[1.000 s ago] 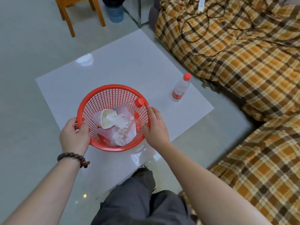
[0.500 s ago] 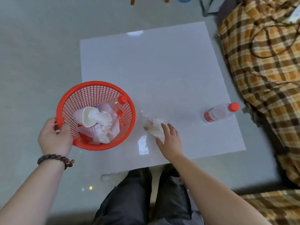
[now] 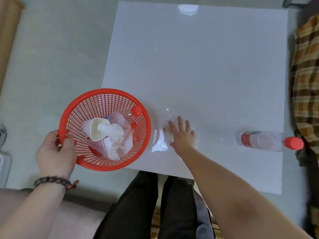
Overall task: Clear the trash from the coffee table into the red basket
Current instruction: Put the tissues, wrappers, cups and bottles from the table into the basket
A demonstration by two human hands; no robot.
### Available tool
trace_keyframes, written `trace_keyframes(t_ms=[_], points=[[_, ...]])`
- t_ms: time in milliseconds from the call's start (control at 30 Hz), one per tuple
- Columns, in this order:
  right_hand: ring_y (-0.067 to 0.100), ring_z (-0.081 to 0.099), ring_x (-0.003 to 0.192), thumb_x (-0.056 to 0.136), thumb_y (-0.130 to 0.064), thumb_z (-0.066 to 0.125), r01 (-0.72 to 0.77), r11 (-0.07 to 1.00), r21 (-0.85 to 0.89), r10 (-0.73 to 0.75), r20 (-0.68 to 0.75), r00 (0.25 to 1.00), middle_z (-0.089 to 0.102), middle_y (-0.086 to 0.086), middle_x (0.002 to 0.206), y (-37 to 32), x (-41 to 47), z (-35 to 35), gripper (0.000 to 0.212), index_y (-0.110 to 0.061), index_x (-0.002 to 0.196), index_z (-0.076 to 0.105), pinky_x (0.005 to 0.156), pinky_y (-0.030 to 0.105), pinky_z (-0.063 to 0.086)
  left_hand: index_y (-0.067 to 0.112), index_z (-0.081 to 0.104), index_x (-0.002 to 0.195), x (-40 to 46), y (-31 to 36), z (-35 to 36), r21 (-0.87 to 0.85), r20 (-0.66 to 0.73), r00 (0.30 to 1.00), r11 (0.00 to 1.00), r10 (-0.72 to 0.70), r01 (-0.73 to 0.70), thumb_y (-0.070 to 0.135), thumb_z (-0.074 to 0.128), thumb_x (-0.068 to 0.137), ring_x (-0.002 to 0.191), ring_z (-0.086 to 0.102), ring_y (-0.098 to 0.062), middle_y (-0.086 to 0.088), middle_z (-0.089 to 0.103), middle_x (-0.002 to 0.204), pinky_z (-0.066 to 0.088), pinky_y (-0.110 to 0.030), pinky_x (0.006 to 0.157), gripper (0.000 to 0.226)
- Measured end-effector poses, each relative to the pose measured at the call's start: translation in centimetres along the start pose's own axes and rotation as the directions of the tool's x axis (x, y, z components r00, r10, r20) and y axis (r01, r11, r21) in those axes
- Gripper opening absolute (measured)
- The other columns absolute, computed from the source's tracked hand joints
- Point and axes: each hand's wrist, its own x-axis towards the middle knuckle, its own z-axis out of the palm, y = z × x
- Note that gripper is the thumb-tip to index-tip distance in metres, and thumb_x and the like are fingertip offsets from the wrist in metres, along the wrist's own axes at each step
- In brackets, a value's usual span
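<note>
The red basket (image 3: 82, 109) sits at the near left corner of the white coffee table (image 3: 207, 66), partly over its edge. Inside lie a paper cup (image 3: 97, 129), crumpled tissue (image 3: 114, 135) and a red-capped bottle (image 3: 133, 114). My left hand (image 3: 55, 152) grips the basket's near left rim. Just right of the basket, my right hand (image 3: 182, 133) lies flat with fingers spread on a clear crumpled plastic wrapper (image 3: 166, 133). A clear plastic bottle (image 3: 265, 140) with a red cap lies on its side at the table's right edge.
A plaid-covered sofa (image 3: 307, 83) runs along the right side of the table. My dark-trousered legs (image 3: 155, 204) are below the table's near edge. Grey floor (image 3: 51, 49) lies to the left, with a wooden piece of furniture (image 3: 8, 23) at the far left.
My right hand let go of the basket rim and moved right onto the plastic wrapper. My left hand pulled the basket toward the table's left corner. The camera view tilted down.
</note>
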Motion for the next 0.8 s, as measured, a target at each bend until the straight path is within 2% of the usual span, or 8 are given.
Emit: trace_keyframes(t_ms=[100,167,267,367,500,633,733,800], points=[[0.031,0.011,0.142,0.085,-0.009,0.058,-0.016,0.999,0.038,0.019,-0.067,0.998,0.007,0.002,0.158,0.5,0.3,0.7,0.077,-0.033,0.147,0.018,0.108,0.043,0.027,0.025,0.058,0.100,-0.2,-0.2,-0.2,0.017,0.003,1.000,1.000,-0.015,0.015,0.039,0.049,0.082,0.077,0.061,-0.022,0.000,0.065,0.087,0.049,-0.038,0.065,0.025],[0.030,0.028,0.130,0.083,-0.006,0.054,-0.024,0.995,0.094,0.037,-0.143,0.989,0.029,0.005,0.147,0.8,0.1,0.8,0.066,-0.028,0.141,0.033,0.098,0.039,0.033,0.022,0.060,0.101,-0.1,0.0,-0.2,0.040,0.010,1.000,0.999,-0.002,0.002,0.036,0.050,0.084,0.076,0.059,-0.020,0.001,0.064,0.087,0.044,-0.034,0.063,0.025],[0.028,0.039,0.117,0.080,0.001,0.049,-0.052,0.973,0.227,0.093,-0.176,0.980,0.043,0.008,0.129,1.3,-0.3,-0.1,0.052,-0.018,0.129,0.046,0.084,0.034,0.039,0.017,0.061,0.102,0.1,0.7,-0.2,0.028,0.043,0.999,0.999,0.019,-0.021,0.029,0.050,0.086,0.076,0.058,-0.022,-0.002,0.063,0.088,0.045,-0.034,0.065,0.023],[0.026,0.042,0.110,0.079,0.008,0.043,-0.037,0.916,0.399,0.133,-0.215,0.968,0.048,0.008,0.117,1.6,-1.9,-1.9,0.040,-0.010,0.113,0.053,0.068,0.030,0.039,0.015,0.062,0.104,-0.1,2.1,-0.2,0.002,0.075,0.997,0.999,0.036,-0.036,0.024,0.051,0.088,0.077,0.058,-0.024,-0.002,0.063,0.088,0.048,-0.037,0.068,0.021],[0.026,0.046,0.104,0.079,0.004,0.046,0.060,0.854,0.516,0.161,-0.373,0.914,0.052,0.007,0.109,1.9,-5.6,-5.3,0.033,-0.009,0.107,0.058,0.070,0.031,0.042,0.012,0.063,0.100,-1.1,5.0,0.1,-0.030,0.132,0.985,0.994,0.108,-0.105,0.016,0.054,0.088,0.071,0.053,-0.021,-0.001,0.060,0.081,0.037,-0.028,0.065,0.016],[0.025,0.052,0.098,0.079,0.002,0.051,0.183,0.795,0.578,0.217,-0.553,0.805,0.050,0.003,0.107,2.5,-10.3,-9.2,0.033,-0.010,0.109,0.058,0.073,0.027,0.040,0.013,0.064,0.097,-2.7,7.9,0.7,-0.077,0.209,0.959,0.981,0.191,-0.179,0.011,0.055,0.087,0.063,0.052,-0.015,0.003,0.060,0.077,0.035,-0.024,0.061,0.013],[0.022,0.053,0.093,0.079,0.001,0.052,0.251,0.753,0.608,0.279,-0.641,0.715,0.043,-0.005,0.105,2.6,-14.1,-11.6,0.032,-0.015,0.107,0.057,0.072,0.025,0.039,0.019,0.062,0.097,-4.4,9.7,1.3,-0.148,0.286,0.930,0.970,0.229,-0.193,0.014,0.053,0.089,0.066,0.053,0.000,0.007,0.060,0.078,0.036,-0.017,0.054,0.013],[0.020,0.054,0.092,0.077,0.002,0.053,0.309,0.748,0.587,0.285,-0.705,0.650,0.043,-0.006,0.104,2.4,-16.4,-12.9,0.034,-0.015,0.106,0.057,0.073,0.020,0.037,0.020,0.062,0.098,-5.7,10.9,1.6,-0.198,0.324,0.911,0.960,0.254,-0.198,0.016,0.052,0.091,0.069,0.057,-0.004,0.007,0.062,0.082,0.037,-0.016,0.053,0.013]])
